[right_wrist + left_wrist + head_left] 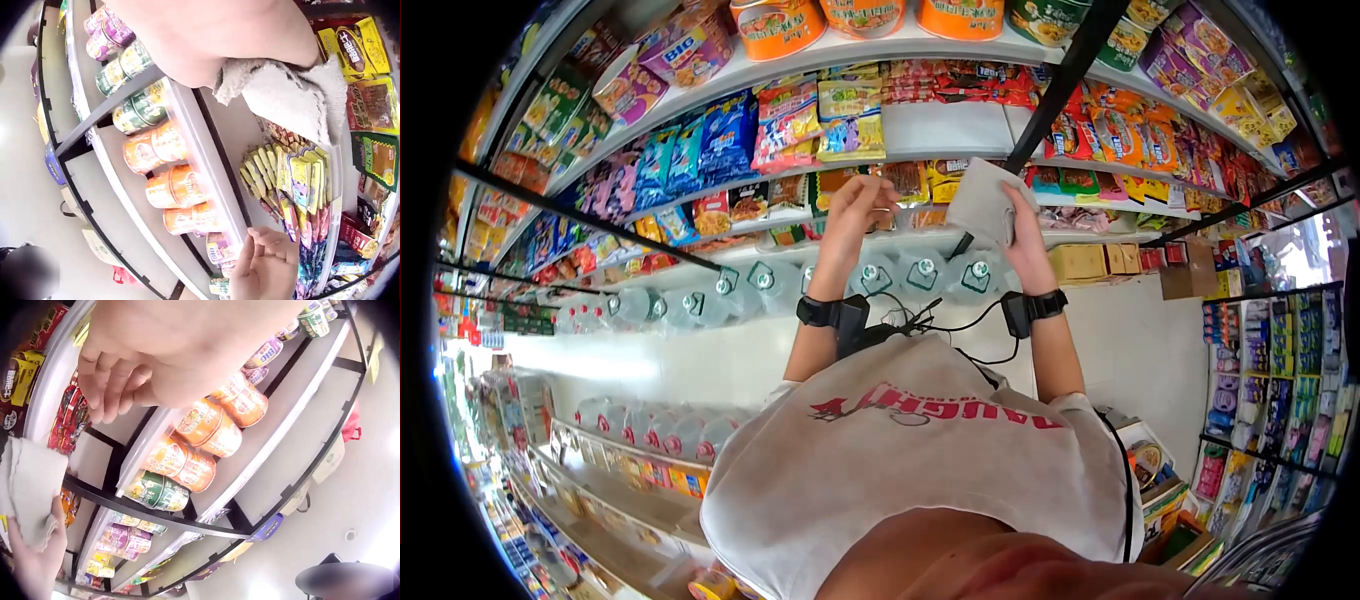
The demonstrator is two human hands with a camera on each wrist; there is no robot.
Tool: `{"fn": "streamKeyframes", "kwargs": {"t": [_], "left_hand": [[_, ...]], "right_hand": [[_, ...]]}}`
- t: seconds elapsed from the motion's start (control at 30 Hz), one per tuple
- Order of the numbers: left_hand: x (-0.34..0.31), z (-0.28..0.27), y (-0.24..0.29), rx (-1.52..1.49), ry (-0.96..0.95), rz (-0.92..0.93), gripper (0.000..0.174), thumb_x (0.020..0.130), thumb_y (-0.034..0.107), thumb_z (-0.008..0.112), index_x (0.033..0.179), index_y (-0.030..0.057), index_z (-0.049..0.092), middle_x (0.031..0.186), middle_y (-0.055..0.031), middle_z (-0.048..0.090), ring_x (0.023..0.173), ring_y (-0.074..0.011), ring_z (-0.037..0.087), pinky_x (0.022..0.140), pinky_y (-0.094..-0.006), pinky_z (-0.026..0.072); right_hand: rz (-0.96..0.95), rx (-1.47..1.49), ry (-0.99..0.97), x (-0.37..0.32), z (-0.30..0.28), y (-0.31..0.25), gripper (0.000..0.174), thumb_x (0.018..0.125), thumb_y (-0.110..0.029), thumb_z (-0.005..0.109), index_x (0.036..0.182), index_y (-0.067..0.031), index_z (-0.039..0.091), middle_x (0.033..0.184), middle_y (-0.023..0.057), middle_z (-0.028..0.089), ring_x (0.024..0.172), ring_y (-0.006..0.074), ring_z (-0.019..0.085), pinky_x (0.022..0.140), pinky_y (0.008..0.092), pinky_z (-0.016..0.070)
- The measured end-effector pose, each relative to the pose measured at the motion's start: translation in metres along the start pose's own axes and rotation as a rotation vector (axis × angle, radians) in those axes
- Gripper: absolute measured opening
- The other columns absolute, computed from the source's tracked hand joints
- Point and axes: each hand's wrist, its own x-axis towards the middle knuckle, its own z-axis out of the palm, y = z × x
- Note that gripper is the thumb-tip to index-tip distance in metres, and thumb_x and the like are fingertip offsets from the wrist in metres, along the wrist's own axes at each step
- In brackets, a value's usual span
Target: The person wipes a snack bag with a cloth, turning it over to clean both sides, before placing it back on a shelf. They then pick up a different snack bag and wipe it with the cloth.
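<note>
A folded pale grey cloth (980, 202) is in my right hand (1028, 240), held up in front of the snack shelves. The thumb and fingers grip its near edge, and in the right wrist view the cloth (290, 94) shows rough, frayed edges. My left hand (855, 222) is raised to the left of the cloth, apart from it, its fingers loosely bent with nothing in them. Seen from the left wrist, that hand (156, 356) hangs before the shelf of orange instant noodle tubs (209, 428).
Snack packets (785, 120) fill the tiers ahead, around a bare stretch of shelf (950, 130). A black post (1060, 90) rises just behind the cloth. Large clear water bottles (775, 285) line the floor below, with yellow boxes (1082, 264) to their right. Black cables (915, 320) hang between my wrists.
</note>
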Motion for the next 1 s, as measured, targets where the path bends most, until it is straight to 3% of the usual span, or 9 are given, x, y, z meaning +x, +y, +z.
{"fn": "streamKeyframes", "kwargs": {"t": [0.3,0.4,0.53,0.57,0.67,0.7,0.8,0.9,1.0], "left_hand": [[0.124,0.015,0.003,0.053,-0.239,0.047,0.036,0.097,0.017,0.055,0.128,-0.0017,0.055,0.121,-0.0142,0.062,0.110,-0.0222,0.061,0.095,-0.0314,0.0474],[0.159,0.034,0.000,0.339,-0.173,0.115,0.043,0.095,0.019,0.059,0.130,-0.0029,0.052,0.124,-0.0144,0.061,0.117,-0.0218,0.057,0.100,-0.0318,0.0430],[0.234,0.041,-0.045,0.722,-0.066,0.567,0.060,0.088,0.023,0.067,0.136,-0.0045,0.044,0.127,-0.0229,0.055,0.122,-0.0313,0.051,0.105,-0.0389,0.0380],[0.258,0.037,-0.056,0.770,-0.064,0.635,0.062,0.085,0.027,0.068,0.133,-0.0072,0.048,0.127,-0.0282,0.053,0.123,-0.0396,0.048,0.107,-0.0427,0.0365],[0.288,0.047,-0.047,1.107,0.074,0.641,0.067,0.081,0.031,0.070,0.126,-0.0130,0.046,0.130,-0.0392,0.047,0.125,-0.0530,0.042,0.108,-0.0532,0.0340],[0.321,0.032,-0.068,1.338,0.120,0.790,0.062,0.079,0.035,0.071,0.124,-0.0056,0.055,0.131,-0.0358,0.050,0.123,-0.0502,0.046,0.107,-0.0522,0.0362],[0.350,0.039,-0.046,1.438,-0.107,0.367,0.054,0.078,0.035,0.072,0.120,0.0025,0.062,0.126,-0.0279,0.058,0.118,-0.0420,0.055,0.104,-0.0484,0.0412],[0.328,0.063,-0.017,1.479,-0.064,0.228,0.059,0.076,0.041,0.073,0.126,0.0112,0.062,0.126,-0.0175,0.063,0.114,-0.0345,0.060,0.097,-0.0430,0.0459],[0.337,0.055,-0.028,1.497,-0.056,0.335,0.061,0.074,0.043,0.075,0.125,0.0120,0.062,0.123,-0.0183,0.063,0.112,-0.0364,0.060,0.097,-0.0445,0.0450]], "right_hand": [[-0.054,0.013,0.004,0.098,0.035,0.009,0.036,0.097,-0.028,0.058,0.125,-0.0046,0.059,0.115,0.0082,0.067,0.104,0.0213,0.066,0.090,0.0360,0.0547],[-0.099,-0.006,0.023,0.124,0.040,0.002,0.037,0.097,-0.028,0.059,0.124,-0.0037,0.059,0.114,0.0084,0.067,0.103,0.0211,0.066,0.090,0.0361,0.0541],[-0.107,0.012,0.019,0.136,0.034,-0.008,0.039,0.096,-0.029,0.060,0.124,-0.0022,0.058,0.113,0.0081,0.067,0.101,0.0201,0.066,0.088,0.0356,0.0534],[-0.112,-0.001,0.043,0.134,0.037,-0.013,0.038,0.096,-0.029,0.059,0.124,-0.0026,0.059,0.112,0.0077,0.067,0.100,0.0199,0.067,0.088,0.0349,0.0538],[-0.135,0.003,0.069,0.127,0.035,-0.018,0.036,0.097,-0.029,0.059,0.123,-0.0034,0.060,0.112,0.0068,0.069,0.099,0.0196,0.068,0.088,0.0338,0.0545],[-0.151,0.017,0.045,0.136,0.025,-0.016,0.037,0.097,-0.029,0.059,0.123,-0.0035,0.060,0.113,0.0068,0.068,0.100,0.0195,0.067,0.088,0.0338,0.0543],[-0.185,0.089,0.015,0.143,0.015,-0.019,0.037,0.097,-0.029,0.059,0.124,-0.0036,0.060,0.115,0.0070,0.068,0.101,0.0192,0.067,0.089,0.0339,0.0538],[-0.197,0.102,-0.016,0.163,0.006,-0.009,0.037,0.097,-0.029,0.059,0.124,-0.0035,0.060,0.116,0.0067,0.067,0.103,0.0188,0.066,0.089,0.0340,0.0535],[-0.203,0.145,-0.027,0.171,0.002,-0.010,0.034,0.095,-0.030,0.061,0.118,-0.0050,0.062,0.106,0.0042,0.065,0.093,0.0158,0.063,0.081,0.0321,0.0530]]}}
